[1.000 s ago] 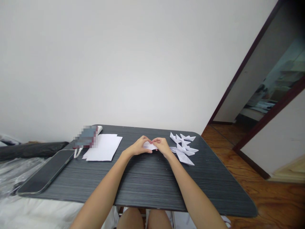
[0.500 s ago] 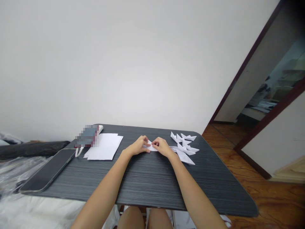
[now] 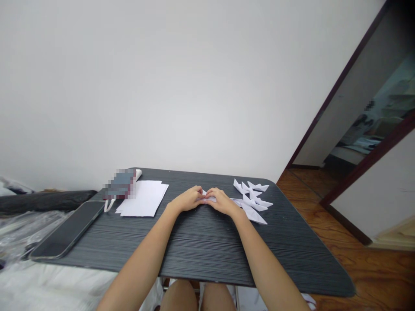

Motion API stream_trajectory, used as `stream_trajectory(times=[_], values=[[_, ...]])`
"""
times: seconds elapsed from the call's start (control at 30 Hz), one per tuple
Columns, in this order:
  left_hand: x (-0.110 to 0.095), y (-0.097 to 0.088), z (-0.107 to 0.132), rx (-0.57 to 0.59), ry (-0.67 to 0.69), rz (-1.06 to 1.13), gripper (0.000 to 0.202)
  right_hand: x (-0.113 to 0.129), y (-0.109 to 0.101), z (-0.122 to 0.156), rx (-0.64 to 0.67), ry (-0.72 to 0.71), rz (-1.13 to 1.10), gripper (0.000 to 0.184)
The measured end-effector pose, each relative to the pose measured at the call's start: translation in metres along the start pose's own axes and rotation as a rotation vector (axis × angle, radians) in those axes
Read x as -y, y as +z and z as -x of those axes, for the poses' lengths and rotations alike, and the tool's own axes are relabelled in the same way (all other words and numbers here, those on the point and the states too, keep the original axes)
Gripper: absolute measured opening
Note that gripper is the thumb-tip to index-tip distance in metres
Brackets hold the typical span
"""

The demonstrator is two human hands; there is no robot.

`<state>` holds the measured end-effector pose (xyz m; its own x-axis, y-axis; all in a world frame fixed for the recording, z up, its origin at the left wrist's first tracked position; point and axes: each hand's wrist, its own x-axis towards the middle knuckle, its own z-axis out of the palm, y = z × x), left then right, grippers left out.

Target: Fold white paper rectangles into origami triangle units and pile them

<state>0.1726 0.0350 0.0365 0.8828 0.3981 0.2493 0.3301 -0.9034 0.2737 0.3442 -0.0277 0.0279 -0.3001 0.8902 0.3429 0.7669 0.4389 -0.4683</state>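
My left hand (image 3: 187, 199) and my right hand (image 3: 219, 200) meet at the middle of a dark striped table (image 3: 201, 242). Both have their fingers curled and pressed down on a small white folded paper (image 3: 207, 198), of which only a sliver shows between the fingertips. The hands almost touch each other above it. Just right of my right hand lies a pile of several folded white paper boats (image 3: 253, 198).
A stack of flat white sheets (image 3: 144, 198) lies to the left of my hands, with a blurred-out object (image 3: 119, 185) beside it. A dark phone (image 3: 69, 229) rests at the table's left edge. Wooden floor (image 3: 372, 263) and a doorway are on the right.
My hands have closed together over the folded paper, so less of it shows now. The view has shifted slightly.
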Motion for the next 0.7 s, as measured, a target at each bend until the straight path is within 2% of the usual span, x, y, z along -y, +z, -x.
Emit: stream_trajectory(times=[0.4, 0.57, 0.7], values=[[-0.005, -0.001, 0.0, -0.072, -0.025, -0.119, 0.037, 0.006, 0.003, -0.003, -0.064, -0.059, 0.149, 0.013], [-0.003, -0.002, 0.0, -0.098, 0.008, -0.047, 0.031, -0.002, 0.007, -0.005, -0.115, 0.009, 0.109, 0.014], [0.002, 0.001, -0.001, -0.126, 0.006, 0.019, 0.026, -0.008, 0.008, -0.006, -0.133, -0.004, 0.056, 0.012]])
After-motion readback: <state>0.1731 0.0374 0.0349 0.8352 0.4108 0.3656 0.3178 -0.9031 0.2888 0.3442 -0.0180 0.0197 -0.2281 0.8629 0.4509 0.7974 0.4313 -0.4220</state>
